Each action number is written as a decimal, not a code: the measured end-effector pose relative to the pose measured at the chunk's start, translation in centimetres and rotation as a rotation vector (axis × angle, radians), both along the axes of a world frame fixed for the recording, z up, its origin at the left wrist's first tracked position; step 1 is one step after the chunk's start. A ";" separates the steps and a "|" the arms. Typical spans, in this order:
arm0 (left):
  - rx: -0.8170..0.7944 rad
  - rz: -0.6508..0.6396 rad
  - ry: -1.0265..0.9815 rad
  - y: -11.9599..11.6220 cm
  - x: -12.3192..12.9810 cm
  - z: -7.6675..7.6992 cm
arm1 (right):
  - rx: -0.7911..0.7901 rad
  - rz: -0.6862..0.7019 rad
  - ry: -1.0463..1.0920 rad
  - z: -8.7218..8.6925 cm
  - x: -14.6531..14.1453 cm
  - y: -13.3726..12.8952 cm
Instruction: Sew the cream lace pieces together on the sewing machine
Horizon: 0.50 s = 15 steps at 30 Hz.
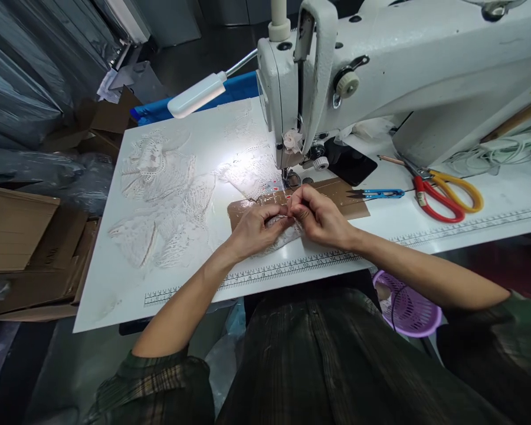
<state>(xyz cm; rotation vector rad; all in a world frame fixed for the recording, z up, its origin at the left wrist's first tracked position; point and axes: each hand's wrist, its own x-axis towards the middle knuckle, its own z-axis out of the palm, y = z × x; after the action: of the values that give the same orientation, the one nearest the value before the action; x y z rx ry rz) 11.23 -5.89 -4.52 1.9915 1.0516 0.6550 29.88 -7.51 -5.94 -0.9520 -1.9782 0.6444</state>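
Observation:
Both my hands meet just in front of the needle of a white sewing machine (pixel 380 59). A piece of white lace fabric (pixel 287 236) lies under them, partly hidden by the fingers. My left hand (pixel 259 227) pinches its edge between thumb and fingers. Fingertips pressed together, my right hand (pixel 316 212) grips the same lace close beside the left. Behind the hands, more white lace (pixel 252 174) lies lit by the lamp near the presser foot (pixel 285 180). A brown board (pixel 354 209) sits flat beneath the work.
Several white lace pieces (pixel 163 195) spread over the table's left side. Right of my hands lie blue thread snips (pixel 376 193), scissors (pixel 446 192) with red and yellow handles, and a black phone (pixel 351 162). A printed ruler (pixel 287 268) follows the front edge. Below hangs a purple basket (pixel 418 313).

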 end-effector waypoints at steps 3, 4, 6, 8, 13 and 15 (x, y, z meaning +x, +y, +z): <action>-0.054 -0.138 0.044 0.0 -0.6 0.6 | 0.073 0.097 -0.309 0.8 0.5 -0.9; -0.068 -0.181 0.075 -0.1 -0.7 0.8 | 0.108 0.130 -0.453 1.0 0.9 -1.2; -0.074 -0.228 0.137 -0.3 -0.8 1.2 | 0.154 0.170 -0.707 1.3 2.1 -1.8; -0.054 -0.237 0.186 -0.6 -0.5 1.5 | 0.160 0.149 -0.855 1.4 3.1 -2.1; -0.012 -0.157 0.214 -0.7 -0.2 1.2 | 0.102 0.126 -0.824 1.4 3.9 -1.8; 0.020 -0.119 0.196 -0.6 -0.3 0.9 | 0.013 0.135 -0.685 1.7 3.8 -1.5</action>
<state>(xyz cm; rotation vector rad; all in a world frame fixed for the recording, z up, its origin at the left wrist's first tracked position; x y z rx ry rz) 10.92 -6.53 -3.61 2.1507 1.0336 0.4144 33.69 -8.97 -4.20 -1.1376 -2.6596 0.4002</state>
